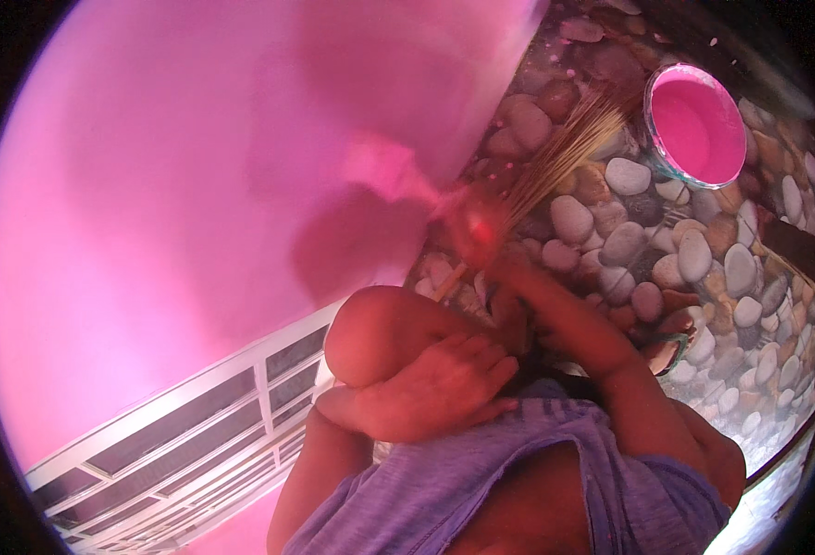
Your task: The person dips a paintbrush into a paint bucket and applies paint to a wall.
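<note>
Pink paint coats the wall [195, 166]; the right hand [481, 227], blurred, grips a straw brush [560, 153] at the wall's base. Left hand [444, 379] rests open on the knee [375, 328]. Short, even strokes would suit; paint bucket [696, 125] stands near on pebbles [703, 259].

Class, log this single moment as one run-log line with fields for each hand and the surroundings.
right hand: grips fibre brush at pink wall | left hand: rests on knee | nearby: pink paint bucket on pebbles
</note>
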Demonstrator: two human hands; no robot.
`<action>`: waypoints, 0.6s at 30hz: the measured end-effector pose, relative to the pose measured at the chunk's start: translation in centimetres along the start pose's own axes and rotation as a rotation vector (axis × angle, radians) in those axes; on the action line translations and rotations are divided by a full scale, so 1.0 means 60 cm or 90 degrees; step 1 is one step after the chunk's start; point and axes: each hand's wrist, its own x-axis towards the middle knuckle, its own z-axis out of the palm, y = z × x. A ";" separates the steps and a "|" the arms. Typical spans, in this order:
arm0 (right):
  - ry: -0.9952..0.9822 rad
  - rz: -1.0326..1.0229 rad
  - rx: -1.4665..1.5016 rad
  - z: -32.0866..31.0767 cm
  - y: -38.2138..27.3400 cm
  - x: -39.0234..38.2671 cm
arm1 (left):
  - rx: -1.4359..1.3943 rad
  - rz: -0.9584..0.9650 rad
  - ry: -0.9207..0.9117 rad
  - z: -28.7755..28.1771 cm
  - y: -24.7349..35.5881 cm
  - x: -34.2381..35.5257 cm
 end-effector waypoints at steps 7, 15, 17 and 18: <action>0.178 0.268 -0.081 -0.048 0.155 -0.041 | -0.020 -0.015 -0.004 -0.005 0.001 -0.002; -0.057 -0.014 0.013 -0.013 -0.041 0.055 | -0.160 0.188 -0.187 -0.029 -0.044 0.009; -0.034 0.017 0.048 -0.032 -0.040 0.051 | -0.183 0.215 -0.215 -0.032 -0.046 0.013; -0.048 -0.008 -0.087 -0.044 -0.002 0.039 | -0.191 0.226 -0.225 -0.034 -0.048 0.016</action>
